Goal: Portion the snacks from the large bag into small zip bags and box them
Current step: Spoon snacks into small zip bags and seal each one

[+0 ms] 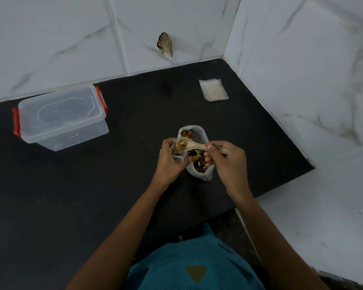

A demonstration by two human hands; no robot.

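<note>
Teal top (176, 266) nearest; L hand (169, 159) fingers curled round small zip bag (175, 153), prob. keeping mouth open, touching large bag (198, 162) mid-bench (71, 195). R hand (226, 162) pinches spoon (192, 145) handle, loaded bowl over small bag's mouth. Lidded box (61, 118) back-left edge; spare zip bags (213, 90) back-right corner.

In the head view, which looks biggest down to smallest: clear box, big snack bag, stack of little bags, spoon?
1. clear box
2. big snack bag
3. stack of little bags and spoon, unranked: the spoon looks longer but thinner, and fingers hide part of it.
</note>
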